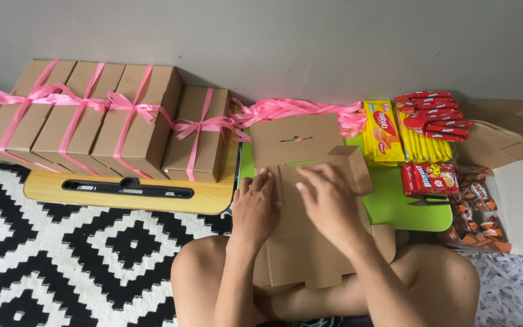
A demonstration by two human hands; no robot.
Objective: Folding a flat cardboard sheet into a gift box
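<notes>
While yellow packets (384,132) lie right (stacked), both flat hands (292,203) press brown cardboard (301,242).

Four closed brown cardboard boxes tied with pink ribbon bows (107,118) stand in a row at far left. One flat unfolded brown cardboard box blank (310,200) lies near centre. One heap of loose pink ribbons (298,109) lies far centre; its strands cannot be counted. Two low trays: one yellow wooden (122,197) at left, one green (407,206) at right.
</notes>
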